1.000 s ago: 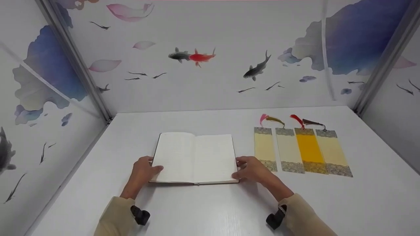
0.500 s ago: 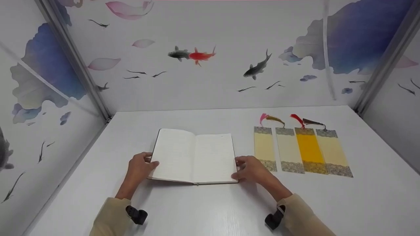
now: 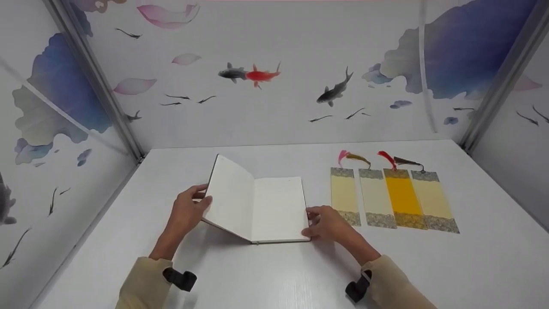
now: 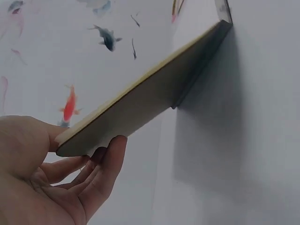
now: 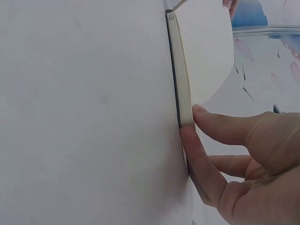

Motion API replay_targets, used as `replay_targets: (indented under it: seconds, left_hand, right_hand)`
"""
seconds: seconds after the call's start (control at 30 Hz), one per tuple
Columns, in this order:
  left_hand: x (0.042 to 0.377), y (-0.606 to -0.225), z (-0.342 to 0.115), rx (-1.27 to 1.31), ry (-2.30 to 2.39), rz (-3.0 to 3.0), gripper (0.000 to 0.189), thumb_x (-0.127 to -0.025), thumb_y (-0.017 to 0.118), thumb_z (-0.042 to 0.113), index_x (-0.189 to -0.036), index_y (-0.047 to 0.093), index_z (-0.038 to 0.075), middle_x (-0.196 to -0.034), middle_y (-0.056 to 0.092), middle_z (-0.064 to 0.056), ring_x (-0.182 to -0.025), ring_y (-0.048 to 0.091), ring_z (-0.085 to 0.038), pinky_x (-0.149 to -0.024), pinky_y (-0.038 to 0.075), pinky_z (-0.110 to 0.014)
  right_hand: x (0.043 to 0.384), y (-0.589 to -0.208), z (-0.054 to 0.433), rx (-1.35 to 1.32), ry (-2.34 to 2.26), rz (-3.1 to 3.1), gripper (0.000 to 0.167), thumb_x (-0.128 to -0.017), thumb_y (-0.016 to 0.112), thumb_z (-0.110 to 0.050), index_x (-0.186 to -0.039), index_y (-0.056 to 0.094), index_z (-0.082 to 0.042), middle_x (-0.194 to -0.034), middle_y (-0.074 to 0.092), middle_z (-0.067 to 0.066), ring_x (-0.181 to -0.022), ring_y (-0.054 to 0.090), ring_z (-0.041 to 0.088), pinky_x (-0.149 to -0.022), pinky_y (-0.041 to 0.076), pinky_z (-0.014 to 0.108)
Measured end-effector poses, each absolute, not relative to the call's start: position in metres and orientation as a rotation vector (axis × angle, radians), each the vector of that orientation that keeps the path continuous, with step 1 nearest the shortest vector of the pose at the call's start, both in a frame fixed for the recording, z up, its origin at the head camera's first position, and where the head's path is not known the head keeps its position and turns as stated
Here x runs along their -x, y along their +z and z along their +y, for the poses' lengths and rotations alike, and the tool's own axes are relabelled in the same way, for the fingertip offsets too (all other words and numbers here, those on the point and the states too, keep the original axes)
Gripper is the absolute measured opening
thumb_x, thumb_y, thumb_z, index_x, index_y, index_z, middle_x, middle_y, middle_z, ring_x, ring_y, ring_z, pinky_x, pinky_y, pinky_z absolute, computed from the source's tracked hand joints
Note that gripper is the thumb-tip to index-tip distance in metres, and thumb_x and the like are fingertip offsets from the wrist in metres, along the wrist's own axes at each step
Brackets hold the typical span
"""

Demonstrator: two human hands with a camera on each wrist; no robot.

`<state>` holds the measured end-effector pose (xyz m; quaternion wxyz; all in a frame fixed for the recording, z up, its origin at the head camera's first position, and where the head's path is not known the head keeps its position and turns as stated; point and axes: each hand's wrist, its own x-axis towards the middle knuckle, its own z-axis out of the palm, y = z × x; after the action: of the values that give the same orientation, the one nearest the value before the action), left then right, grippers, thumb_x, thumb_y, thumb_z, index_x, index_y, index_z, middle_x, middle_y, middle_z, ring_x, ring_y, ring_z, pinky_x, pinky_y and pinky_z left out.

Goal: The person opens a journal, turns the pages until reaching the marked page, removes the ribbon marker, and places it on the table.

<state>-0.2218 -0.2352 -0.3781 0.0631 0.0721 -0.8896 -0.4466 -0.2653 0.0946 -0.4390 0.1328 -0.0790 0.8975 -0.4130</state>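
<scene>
An open notebook [image 3: 278,210] with blank pale pages lies on the white table, its right half flat and its left half tilted up off the surface. My left hand [image 3: 188,210] pinches the outer edge of the raised half, thumb on the page side and fingers beneath, as the left wrist view shows with the dark-edged cover [image 4: 136,108]. At the right edge, my right hand [image 3: 328,223] grips the flat half between thumb and fingers; the page block's side [image 5: 180,70] shows in the right wrist view.
Several tasselled bookmarks lie side by side right of the notebook: a cream one [image 3: 343,193], a paler one [image 3: 377,197], a yellow-orange one [image 3: 403,195] and another cream one [image 3: 433,197]. Walls printed with fish [image 3: 261,76] enclose the white table [image 3: 283,279].
My left hand has lifted the notebook's left half from lying flat to a steep tilt. My right hand keeps its grip at the right edge. The bookmarks have not moved.
</scene>
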Motion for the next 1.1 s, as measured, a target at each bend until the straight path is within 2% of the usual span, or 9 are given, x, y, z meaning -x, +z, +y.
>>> replay_targets:
  seconds: [0.1,0.27,0.33,0.43,0.53,0.63,0.73,0.9,1.1]
  left_hand:
    - [0.222,-0.374,-0.224,-0.186,-1.42,-2.656,0.046,-0.103,0.053,0.017,-0.147,0.049,0.004,-0.137,0.058,-0.025,-0.12,0.064,-0.036,-0.086,0.057,-0.037]
    - [0.223,-0.374,-0.206,-0.075,-1.578,-2.571,0.045,-0.108,0.046,0.028,-0.147,0.05,0.008,-0.136,0.06,-0.022,-0.112,0.067,-0.03,-0.078,0.059,-0.031]
    - [0.224,-0.375,-0.199,-0.001,-1.65,-2.557,0.048,-0.109,0.04,0.036,-0.148,0.05,0.009,-0.139,0.059,-0.021,-0.115,0.066,-0.032,-0.082,0.06,-0.035]
    - [0.224,-0.377,-0.189,0.09,-1.694,-2.595,0.054,-0.11,0.029,0.044,-0.15,0.048,0.012,-0.149,0.05,-0.021,-0.129,0.058,-0.039,-0.094,0.057,-0.045]
    - [0.225,-0.38,-0.18,0.147,-1.603,-2.696,0.056,-0.11,0.024,0.045,-0.151,0.046,0.015,-0.154,0.044,-0.022,-0.139,0.048,-0.041,-0.105,0.05,-0.052]
    - [0.227,-0.387,-0.171,0.186,-1.502,-2.78,0.054,-0.111,0.028,0.041,-0.152,0.045,0.011,-0.153,0.044,-0.022,-0.142,0.043,-0.041,-0.113,0.04,-0.056]
    - [0.23,-0.397,-0.16,0.29,-1.418,-2.848,0.053,-0.11,0.034,0.035,-0.153,0.04,0.004,-0.154,0.043,-0.024,-0.145,0.038,-0.041,-0.118,0.032,-0.056]
    - [0.233,-0.411,-0.142,0.486,-1.255,-2.954,0.056,-0.109,0.041,0.029,-0.153,0.034,-0.004,-0.153,0.038,-0.032,-0.145,0.035,-0.047,-0.118,0.03,-0.059]
    - [0.236,-0.419,-0.13,0.425,-1.165,-3.148,0.063,-0.104,0.053,0.035,-0.157,0.032,0.007,-0.164,0.018,-0.03,-0.153,0.019,-0.046,-0.123,0.022,-0.058]
  right_hand:
    - [0.265,-0.441,0.096,0.225,-1.221,2.579,0.065,-0.08,0.083,-0.004,-0.139,0.058,0.001,-0.119,0.07,0.013,-0.097,0.067,0.019,-0.077,0.056,0.031]
    - [0.265,-0.443,0.1,0.23,-1.277,2.526,0.06,-0.083,0.078,0.0,-0.139,0.057,0.004,-0.119,0.068,0.015,-0.097,0.067,0.019,-0.074,0.058,0.032]
    - [0.265,-0.443,0.102,0.216,-1.3,2.508,0.052,-0.088,0.073,-0.003,-0.138,0.058,0.003,-0.119,0.068,0.015,-0.099,0.067,0.02,-0.078,0.059,0.034]
    - [0.265,-0.443,0.102,0.197,-1.334,2.47,0.042,-0.099,0.063,-0.016,-0.137,0.058,0.003,-0.124,0.068,0.017,-0.108,0.068,0.024,-0.087,0.058,0.04]
    - [0.265,-0.442,0.102,0.17,-1.418,2.378,0.049,-0.106,0.051,-0.031,-0.138,0.056,0.005,-0.131,0.066,0.02,-0.115,0.068,0.029,-0.092,0.057,0.041]
    - [0.265,-0.444,0.103,0.163,-1.536,2.27,0.061,-0.108,0.042,-0.042,-0.14,0.052,0.009,-0.134,0.063,0.024,-0.118,0.067,0.032,-0.088,0.059,0.04]
    - [0.266,-0.446,0.105,0.165,-1.612,2.21,0.071,-0.107,0.035,-0.051,-0.139,0.05,0.011,-0.131,0.064,0.026,-0.113,0.069,0.032,-0.083,0.061,0.037]
    - [0.266,-0.445,0.108,0.143,-1.617,2.223,0.079,-0.105,0.031,-0.059,-0.137,0.053,0.01,-0.122,0.067,0.021,-0.1,0.071,0.023,-0.081,0.061,0.036]
    - [0.266,-0.441,0.108,0.165,-1.565,2.272,0.072,-0.105,0.033,-0.056,-0.136,0.057,0.004,-0.121,0.069,0.018,-0.099,0.071,0.022,-0.087,0.059,0.036]
